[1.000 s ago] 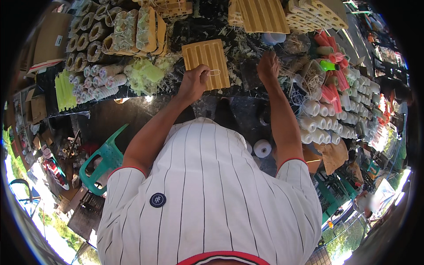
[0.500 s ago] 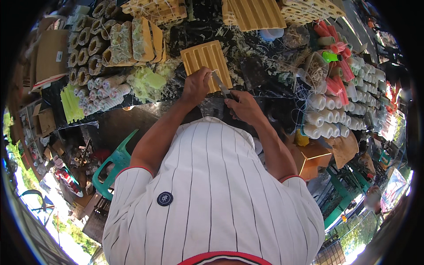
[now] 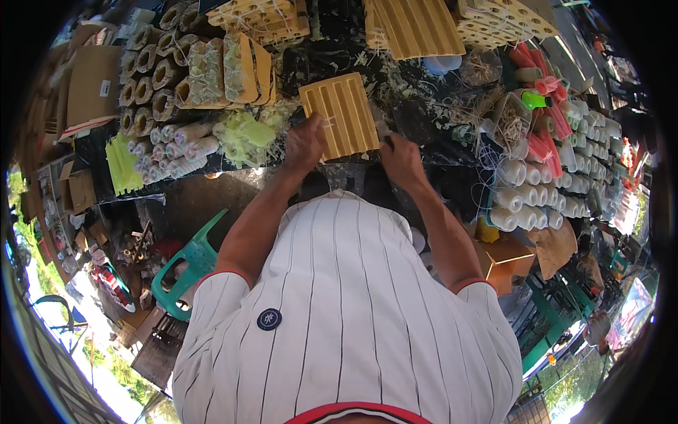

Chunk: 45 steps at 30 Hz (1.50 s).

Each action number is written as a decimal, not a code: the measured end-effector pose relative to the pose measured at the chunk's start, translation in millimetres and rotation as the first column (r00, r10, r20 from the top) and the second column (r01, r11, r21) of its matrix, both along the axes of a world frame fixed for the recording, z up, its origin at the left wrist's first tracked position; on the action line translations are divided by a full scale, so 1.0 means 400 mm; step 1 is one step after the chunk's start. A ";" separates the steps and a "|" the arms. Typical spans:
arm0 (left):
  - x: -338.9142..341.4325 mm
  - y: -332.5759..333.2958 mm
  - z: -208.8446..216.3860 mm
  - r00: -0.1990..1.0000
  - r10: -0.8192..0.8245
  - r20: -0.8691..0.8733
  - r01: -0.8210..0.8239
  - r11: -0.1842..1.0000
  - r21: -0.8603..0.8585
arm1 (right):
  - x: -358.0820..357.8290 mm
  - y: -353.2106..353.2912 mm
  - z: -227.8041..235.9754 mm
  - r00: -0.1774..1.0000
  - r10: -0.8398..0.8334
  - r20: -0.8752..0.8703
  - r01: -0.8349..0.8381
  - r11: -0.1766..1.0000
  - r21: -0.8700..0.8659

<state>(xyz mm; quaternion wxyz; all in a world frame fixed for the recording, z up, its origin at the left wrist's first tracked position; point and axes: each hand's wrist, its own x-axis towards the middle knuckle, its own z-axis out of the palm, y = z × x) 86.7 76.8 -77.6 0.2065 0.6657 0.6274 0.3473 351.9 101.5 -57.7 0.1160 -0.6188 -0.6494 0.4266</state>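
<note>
A tan grooved board lies on the dark table in front of me, its ridges running away from me. My left hand is closed at the board's left edge, and a short white strand shows at its fingertips. Just off the board's right edge, my right hand grips a knife by its dark handle. The blade points away from me and is smeared by motion.
More tan grooved boards are stacked at the back. Left stand hollow tan blocks, white rolls and pale green scraps. Right are white spools, a green bottle and pink bundles. A green chair stands lower left.
My right hand has moved the knife rightward, off the board. My left hand has drawn back left to the board's edge with the strand.
</note>
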 end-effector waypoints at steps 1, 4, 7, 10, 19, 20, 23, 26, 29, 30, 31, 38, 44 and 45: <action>-0.022 0.000 0.002 0.999 0.044 0.007 -0.044 0.997 -0.058 | 0.033 0.004 -0.025 0.993 -0.087 0.083 0.081 0.994 0.067; -0.077 0.011 0.011 0.989 0.143 0.049 -0.136 0.984 -0.114 | 0.116 0.101 -0.075 0.943 -0.097 0.319 0.107 0.994 -0.013; -0.070 0.015 0.065 0.926 0.221 0.306 -0.156 0.962 -0.222 | 0.101 0.141 -0.088 0.865 -0.118 0.488 0.017 0.978 0.206; -0.070 0.000 0.144 0.863 0.255 0.436 -0.134 0.948 -0.290 | -0.055 0.114 0.039 0.963 -0.006 0.269 -0.143 0.836 0.530; -0.194 -0.069 0.251 0.899 0.306 0.313 -0.235 0.941 -0.246 | -0.376 0.012 0.114 0.823 0.110 -0.557 -0.158 0.987 -0.040; -0.230 -0.083 0.249 0.924 0.314 0.217 -0.279 0.943 -0.179 | -0.373 0.007 0.128 0.844 0.114 -0.524 -0.178 0.981 -0.073; -0.421 -0.089 0.258 0.851 0.524 -0.015 -0.524 0.851 0.027 | -0.312 -0.017 0.072 0.912 0.248 -0.325 -0.267 0.964 -0.011; -0.700 -0.040 0.233 0.717 0.681 -0.145 -0.685 0.728 0.034 | -0.191 -0.074 -0.013 0.921 0.385 0.049 -0.388 0.920 0.055; -1.008 -0.004 0.122 0.621 0.726 -0.297 -0.709 0.681 0.182 | -0.047 -0.136 -0.050 0.684 0.607 0.404 -0.596 0.785 -0.171; -1.104 -0.021 0.108 0.577 0.720 -0.385 -0.691 0.682 0.240 | 0.001 -0.146 -0.056 0.539 0.683 0.494 -0.638 0.713 -0.290; -1.152 -0.026 0.104 0.534 0.706 -0.464 -0.659 0.692 0.295 | 0.060 -0.162 -0.058 0.464 0.725 0.509 -0.629 0.674 -0.386; -0.426 0.033 0.320 0.918 0.268 -0.293 -0.247 0.963 0.108 | 0.131 -0.176 0.233 0.939 0.330 -0.094 -0.331 0.801 -0.499; 0.129 -0.018 0.315 0.439 -0.279 0.854 0.782 0.588 -0.209 | 0.077 0.051 0.292 0.696 -0.258 -0.670 0.236 0.964 -0.125; 0.141 0.007 0.347 0.372 -0.149 0.916 0.820 0.516 -0.249 | 0.104 0.083 0.243 0.613 -0.352 -0.707 0.387 0.914 -0.119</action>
